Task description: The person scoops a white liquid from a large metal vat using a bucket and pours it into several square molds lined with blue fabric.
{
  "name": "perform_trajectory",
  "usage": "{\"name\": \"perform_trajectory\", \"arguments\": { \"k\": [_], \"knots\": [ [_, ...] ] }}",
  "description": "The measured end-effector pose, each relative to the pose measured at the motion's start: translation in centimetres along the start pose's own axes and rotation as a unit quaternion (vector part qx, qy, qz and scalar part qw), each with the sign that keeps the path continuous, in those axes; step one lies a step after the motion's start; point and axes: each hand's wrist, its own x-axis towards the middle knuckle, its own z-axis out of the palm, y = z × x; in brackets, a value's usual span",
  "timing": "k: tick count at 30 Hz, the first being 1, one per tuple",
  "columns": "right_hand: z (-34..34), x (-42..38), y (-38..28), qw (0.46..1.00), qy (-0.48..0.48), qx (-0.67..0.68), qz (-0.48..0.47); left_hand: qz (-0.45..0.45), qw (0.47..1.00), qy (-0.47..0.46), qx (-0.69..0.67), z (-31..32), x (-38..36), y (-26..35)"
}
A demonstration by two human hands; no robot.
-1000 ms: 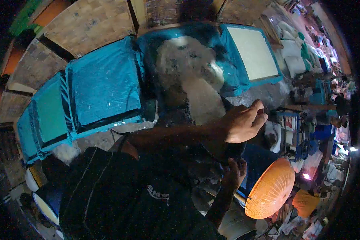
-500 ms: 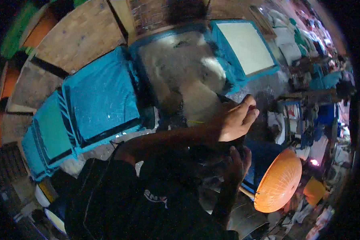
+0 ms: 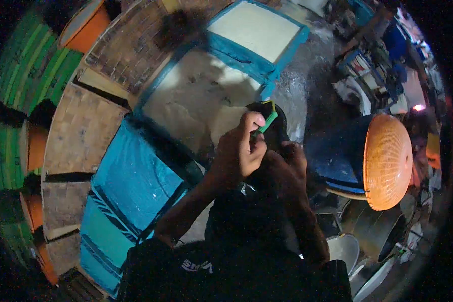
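Note:
My left hand (image 3: 242, 147) is closed, its thumb and fingers around a slim green object (image 3: 269, 122) with a thin, bent yellowish end. I cannot make out its exact kind. Just to the right and slightly lower, my right hand (image 3: 288, 163) has its fingers curled in front of a dark shape, and what they hold, if anything, is hidden. Both hands are in front of my body, close together. Beyond them lies a teal-lined vat (image 3: 181, 100) with a murky, pale surface, partly in shadow.
A second teal-edged vat (image 3: 256, 30) with a whitish surface stands farther back. Teal covers (image 3: 136, 171) lie at left, beside woven brown panels (image 3: 85, 131). An orange strainer-like basket (image 3: 389, 161) sits on a blue drum (image 3: 337, 156) at right. A pale basin (image 3: 343, 251) stands lower right.
The view has turned, so the vats and orange basket appear shifted. My left hand has drawn back from the right toward the middle, and the green object now shows in it.

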Motion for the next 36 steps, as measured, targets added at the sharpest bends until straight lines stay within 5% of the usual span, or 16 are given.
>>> {"name": "perform_trajectory", "arguments": {
  "k": [6,11,17,19,22,27,29,31,34,36],
  "knots": [
    [2.9,1.0,-0.2,0.999,-0.012,-0.042,0.006,-0.139,0.987,0.006,0.083,-1.7,-1.3,1.1],
    [4.4,2.5,1.9,0.997,-0.049,0.013,-0.065,-0.038,0.972,0.015,0.233,-2.7,-2.3,0.7],
    [4.6,4.4,5.0,0.990,-0.082,0.017,-0.112,-0.128,0.969,0.015,0.212,-2.6,-4.0,-0.2],
    [5.7,5.1,5.7,0.991,-0.059,-0.010,-0.117,-0.228,0.958,-0.035,0.168,-3.2,-4.2,0.5],
    [7.7,5.0,3.6,0.996,-0.054,-0.015,-0.074,-0.128,0.967,-0.009,0.222,-4.4,-5.0,0.3],
    [8.9,6.0,3.2,0.993,-0.095,0.069,0.005,-0.127,0.960,0.024,0.247,-4.8,-5.3,-1.9],
    [9.4,6.8,4.4,0.994,-0.076,-0.050,-0.058,-0.121,0.954,0.054,0.268,-4.7,-5.7,-3.8],
    [9.9,7.0,4.5,0.991,-0.091,-0.067,-0.074,-0.057,0.946,0.064,0.312,-5.2,-5.8,-4.6],
    [11.2,7.3,5.4,0.984,-0.114,-0.079,-0.111,-0.108,0.918,0.059,0.377,-5.8,-5.9,-5.7],
    [11.5,7.1,5.1,0.981,-0.123,-0.074,-0.134,-0.064,0.897,0.069,0.432,-6.6,-6.5,-7.9]
  ]
}}
